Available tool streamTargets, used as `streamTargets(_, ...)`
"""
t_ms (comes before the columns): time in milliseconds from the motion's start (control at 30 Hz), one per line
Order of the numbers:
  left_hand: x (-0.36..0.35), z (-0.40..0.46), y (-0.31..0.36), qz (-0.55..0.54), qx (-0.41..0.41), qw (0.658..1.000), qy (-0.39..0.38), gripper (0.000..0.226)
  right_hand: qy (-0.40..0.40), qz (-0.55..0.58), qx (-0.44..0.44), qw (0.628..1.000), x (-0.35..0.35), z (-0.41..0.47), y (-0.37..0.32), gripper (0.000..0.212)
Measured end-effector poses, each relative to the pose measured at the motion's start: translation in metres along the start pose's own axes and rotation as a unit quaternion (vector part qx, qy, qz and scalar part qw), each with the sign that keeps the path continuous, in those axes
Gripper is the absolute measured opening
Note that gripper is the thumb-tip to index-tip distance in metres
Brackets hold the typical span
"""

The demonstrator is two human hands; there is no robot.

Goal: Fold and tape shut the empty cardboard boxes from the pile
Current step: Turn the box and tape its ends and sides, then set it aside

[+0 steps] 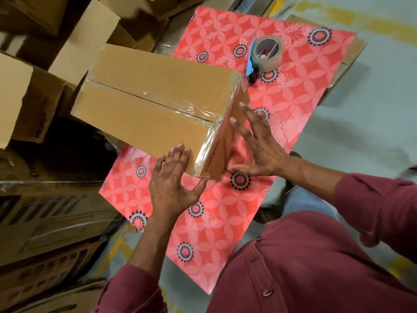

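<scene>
Taped box sits on the red flowery table, between both hands. Left hand lies flat on its near top corner, right hand spread against the end face. Printing there's unreadable. Tape dispenser behind.

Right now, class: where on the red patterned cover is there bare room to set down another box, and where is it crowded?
Free: the cover nearest the person, below the left hand, and the stretch between tape dispenser and right hand. Crowded: the taped box and the box pile leftward.
</scene>
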State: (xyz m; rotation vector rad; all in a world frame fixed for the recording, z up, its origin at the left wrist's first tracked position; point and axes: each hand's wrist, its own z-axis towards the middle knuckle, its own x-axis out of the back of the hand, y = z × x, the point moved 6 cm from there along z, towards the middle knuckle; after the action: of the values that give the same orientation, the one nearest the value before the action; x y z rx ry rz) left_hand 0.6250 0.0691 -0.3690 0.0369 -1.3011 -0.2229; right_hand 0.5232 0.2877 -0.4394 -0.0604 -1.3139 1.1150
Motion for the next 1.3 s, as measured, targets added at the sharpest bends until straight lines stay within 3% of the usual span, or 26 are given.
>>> streamTargets(133, -0.001, 0.002, 0.011, -0.043, 0.117, 0.992, -0.003, 0.077, 0.006, 0.073, -0.038, 0.997, -0.018, -0.015, -0.014, 0.121)
streamTargets(267, 0.004, 0.007, 0.015, -0.084, 0.212, 0.974, 0.004, 0.073, 0.069, 0.114, -0.067, 0.989, -0.016, -0.011, -0.030, 0.117)
streamTargets(467, 0.004, -0.003, 0.015, -0.060, 0.130, 0.988, 0.048, 0.065, 0.087, 0.028, 0.083, 0.992, -0.024, -0.013, -0.069, 0.087)
streamTargets(700, -0.004, -0.009, 0.014, -0.032, 0.082, 0.994, 0.067, 0.065, 0.048, -0.027, 0.100, 0.993, -0.055, -0.037, -0.061, 0.086)
streamTargets(833, -0.007, -0.013, 0.010, -0.048, 0.052, 0.997, 0.035, 0.071, 0.016, -0.085, 0.088, 0.992, -0.073, -0.047, -0.056, 0.092)
streamTargets(967, -0.007, -0.017, 0.006, -0.059, 0.004, 0.996, -0.060, 0.096, 0.006, -0.118, 0.076, 0.990, -0.080, -0.056, -0.055, 0.090)
streamTargets(1100, -0.005, -0.017, 0.009, -0.093, 0.069, 0.993, -0.015, 0.087, 0.011, -0.085, 0.090, 0.992, -0.081, -0.059, -0.053, 0.079)
streamTargets(1233, -0.008, -0.016, 0.019, -0.126, 0.114, 0.984, 0.053, 0.072, 0.105, -0.016, 0.059, 0.993, -0.062, -0.055, -0.053, 0.053)
streamTargets(1300, -0.009, -0.018, 0.020, -0.143, 0.119, 0.981, 0.059, 0.066, 0.121, -0.010, 0.040, 0.992, -0.057, -0.050, -0.055, 0.065)
